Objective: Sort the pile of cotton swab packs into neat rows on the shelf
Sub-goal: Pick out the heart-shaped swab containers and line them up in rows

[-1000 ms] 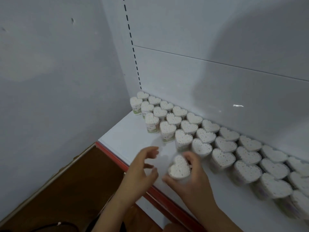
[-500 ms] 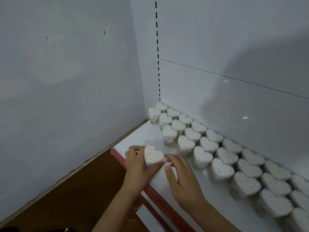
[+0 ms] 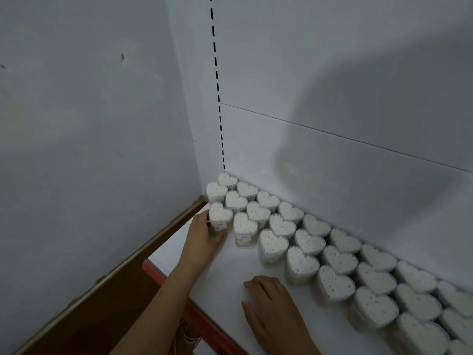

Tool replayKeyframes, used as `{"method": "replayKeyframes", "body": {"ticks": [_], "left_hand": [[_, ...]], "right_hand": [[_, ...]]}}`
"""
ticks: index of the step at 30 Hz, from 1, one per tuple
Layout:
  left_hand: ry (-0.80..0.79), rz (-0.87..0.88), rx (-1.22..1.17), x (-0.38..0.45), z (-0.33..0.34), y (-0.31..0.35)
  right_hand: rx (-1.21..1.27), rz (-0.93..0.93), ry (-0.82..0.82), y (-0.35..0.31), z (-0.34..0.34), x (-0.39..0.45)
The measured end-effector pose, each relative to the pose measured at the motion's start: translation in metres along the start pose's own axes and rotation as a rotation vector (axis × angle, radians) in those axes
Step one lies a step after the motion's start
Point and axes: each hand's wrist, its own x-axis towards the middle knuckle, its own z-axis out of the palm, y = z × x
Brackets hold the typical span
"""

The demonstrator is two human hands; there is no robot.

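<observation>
Nothing here can be read. The heart-shaped pack [image 3: 220,218] that my left hand [image 3: 204,239] grips carries a small label on its clear side, just above my thumb, but the marks on it are too small and blurred to make out. The pack just right of my left hand [image 3: 245,228] also has a pale label low on its front wall, with faint print that I cannot tell as letters or numbers. The packs beyond my right hand [image 3: 272,308] show only white swab tips on top, with no legible writing.
</observation>
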Motion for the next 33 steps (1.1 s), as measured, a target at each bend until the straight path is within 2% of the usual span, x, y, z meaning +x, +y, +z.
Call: {"method": "replayKeyframes", "body": {"ticks": [5,18,22,25,28,31,33], "left_hand": [[-0.019,0.077,-0.024,0.003,0.002,0.004],[-0.047,0.073,-0.019,0.004,0.001,0.007],[-0.062,0.024,-0.002,0.004,-0.001,0.01],[-0.078,-0.089,0.044,-0.006,-0.005,0.008],[0.09,-0.175,0.05,-0.041,-0.008,0.024],[0.219,0.053,0.0,-0.077,-0.001,0.057],[0.181,0.232,-0.039,-0.088,0.017,0.08]], "right_hand": [[-0.023,0.001,0.003,0.003,0.003,0.001],[0.017,0.07,-0.051,-0.001,-0.005,0.003],[0.069,0.084,-0.068,-0.004,-0.011,0.004],[0.136,0.117,-0.091,-0.008,-0.017,0.005],[0.216,0.167,-0.097,-0.019,-0.037,0.003],[0.191,0.192,-0.011,-0.033,-0.083,0.005],[0.167,0.262,0.149,-0.033,-0.122,0.01]]}}
